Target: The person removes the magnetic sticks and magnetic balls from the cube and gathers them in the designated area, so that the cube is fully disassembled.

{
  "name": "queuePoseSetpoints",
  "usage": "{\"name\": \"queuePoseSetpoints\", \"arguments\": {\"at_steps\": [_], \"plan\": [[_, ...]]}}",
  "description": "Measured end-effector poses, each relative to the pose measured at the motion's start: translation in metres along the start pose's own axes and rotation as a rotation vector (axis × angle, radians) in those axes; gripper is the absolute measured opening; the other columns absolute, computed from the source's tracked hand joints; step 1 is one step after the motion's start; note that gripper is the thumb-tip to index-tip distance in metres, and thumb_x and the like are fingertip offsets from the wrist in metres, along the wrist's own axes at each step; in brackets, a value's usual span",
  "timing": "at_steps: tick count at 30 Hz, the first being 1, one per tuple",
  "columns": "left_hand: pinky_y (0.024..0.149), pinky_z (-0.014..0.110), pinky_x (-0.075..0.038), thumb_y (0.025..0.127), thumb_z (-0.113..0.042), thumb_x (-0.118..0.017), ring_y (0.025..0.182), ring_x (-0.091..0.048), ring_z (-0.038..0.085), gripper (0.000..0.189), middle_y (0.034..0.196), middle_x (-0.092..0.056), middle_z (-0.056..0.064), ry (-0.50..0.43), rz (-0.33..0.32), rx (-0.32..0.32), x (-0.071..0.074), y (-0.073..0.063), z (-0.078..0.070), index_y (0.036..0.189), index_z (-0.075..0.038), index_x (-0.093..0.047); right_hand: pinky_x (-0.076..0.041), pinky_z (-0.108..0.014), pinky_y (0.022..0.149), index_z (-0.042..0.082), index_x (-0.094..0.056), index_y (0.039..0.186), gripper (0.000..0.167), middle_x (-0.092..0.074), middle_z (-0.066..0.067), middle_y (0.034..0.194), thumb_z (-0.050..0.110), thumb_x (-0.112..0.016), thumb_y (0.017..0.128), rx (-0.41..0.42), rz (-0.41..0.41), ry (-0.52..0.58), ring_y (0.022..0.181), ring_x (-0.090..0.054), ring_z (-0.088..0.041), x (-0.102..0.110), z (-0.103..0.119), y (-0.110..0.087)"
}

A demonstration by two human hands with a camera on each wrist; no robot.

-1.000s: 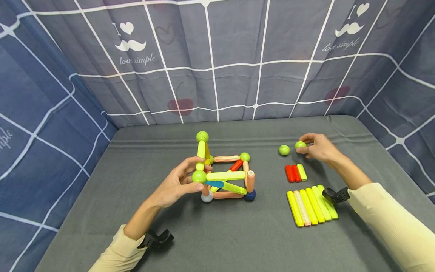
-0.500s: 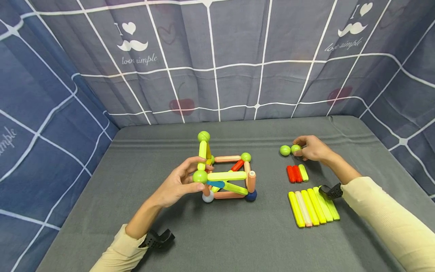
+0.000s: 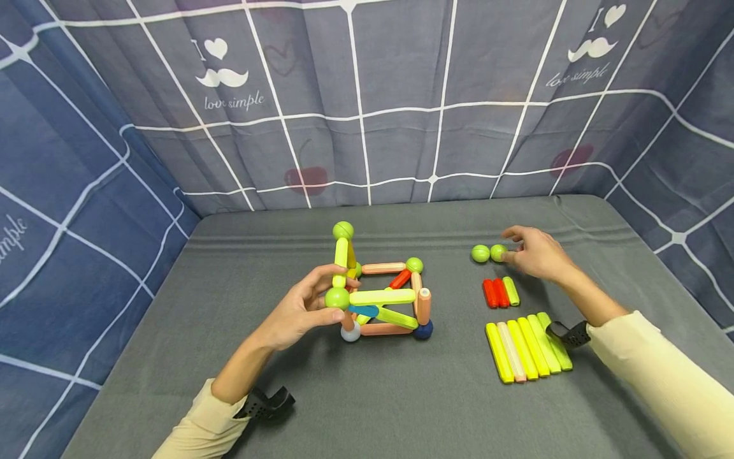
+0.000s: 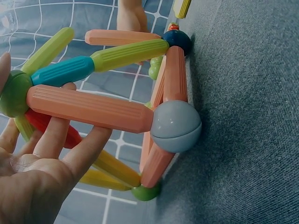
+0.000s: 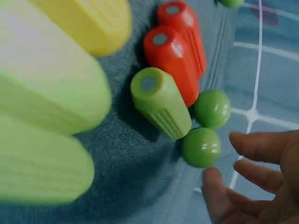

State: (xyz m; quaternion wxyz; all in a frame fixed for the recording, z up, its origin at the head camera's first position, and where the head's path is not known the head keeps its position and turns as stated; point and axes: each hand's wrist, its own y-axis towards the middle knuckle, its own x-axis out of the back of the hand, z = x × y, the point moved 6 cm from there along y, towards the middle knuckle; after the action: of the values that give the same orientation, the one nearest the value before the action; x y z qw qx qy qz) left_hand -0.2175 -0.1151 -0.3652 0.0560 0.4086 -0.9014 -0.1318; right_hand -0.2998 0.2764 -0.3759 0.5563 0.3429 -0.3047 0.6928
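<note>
A frame of magnetic building sticks and balls (image 3: 383,297) stands on the grey cloth, left of the middle. My left hand (image 3: 298,309) grips its upper near corner, around a green ball (image 3: 337,298). In the left wrist view the fingers lie behind an orange stick (image 4: 88,108) that joins a grey ball (image 4: 176,126); the thumb is mostly cut off. Two green balls sit side by side at the back right: the left ball (image 3: 480,254) and the right ball (image 3: 498,253). Beside the right one is my right hand (image 3: 539,256), its fingers spread and holding nothing.
Two short red sticks (image 3: 496,293) and a short green stick (image 3: 510,291) lie in front of the loose balls. Nearer still is a row of long sticks (image 3: 529,347), mostly yellow and green, under the right wrist's strap. A checked curtain (image 3: 401,146) rises behind the cloth.
The right hand has brought the right green ball leftward up to the other ball and let it go, its fingers now drawn back a little. The left hand keeps its hold.
</note>
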Motion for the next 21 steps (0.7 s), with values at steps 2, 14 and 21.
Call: {"name": "queuePoseSetpoints", "arguments": {"at_steps": [2, 14, 21], "plan": [[0.092, 0.031, -0.05, 0.093, -0.001, -0.067, 0.115, -0.058, 0.026, 0.054, 0.133, -0.05, 0.026, 0.001, 0.0, 0.0, 0.0, 0.0, 0.0, 0.14, -0.011, -0.043, -0.048, -0.05, 0.075, -0.007, -0.053, 0.131, 0.046, -0.056, -0.032, 0.123, 0.013, -0.067, 0.093, 0.039, -0.058, -0.047, 0.097, -0.06, -0.037, 0.003, 0.013, -0.008], [0.092, 0.031, -0.05, 0.093, -0.001, -0.067, 0.116, -0.058, 0.026, 0.054, 0.133, -0.049, 0.027, 0.009, -0.01, 0.014, 0.001, -0.001, 0.0, 0.14, -0.01, -0.043, -0.052, -0.037, 0.048, 0.002, -0.055, 0.13, 0.043, -0.057, -0.021, 0.126, 0.012, -0.071, 0.092, 0.18, 0.183, 0.483, 0.103, -0.061, -0.029, -0.058, 0.105, -0.065], [0.092, 0.032, -0.05, 0.092, -0.002, -0.068, 0.116, -0.058, 0.026, 0.054, 0.133, -0.049, 0.027, 0.002, -0.014, 0.027, 0.0, -0.001, 0.001, 0.14, -0.011, -0.043, -0.05, -0.038, 0.044, 0.008, -0.059, 0.123, 0.031, -0.064, -0.012, 0.116, 0.013, -0.069, 0.094, 0.184, 0.236, 0.55, 0.102, -0.061, -0.028, -0.097, 0.119, -0.068]]}}
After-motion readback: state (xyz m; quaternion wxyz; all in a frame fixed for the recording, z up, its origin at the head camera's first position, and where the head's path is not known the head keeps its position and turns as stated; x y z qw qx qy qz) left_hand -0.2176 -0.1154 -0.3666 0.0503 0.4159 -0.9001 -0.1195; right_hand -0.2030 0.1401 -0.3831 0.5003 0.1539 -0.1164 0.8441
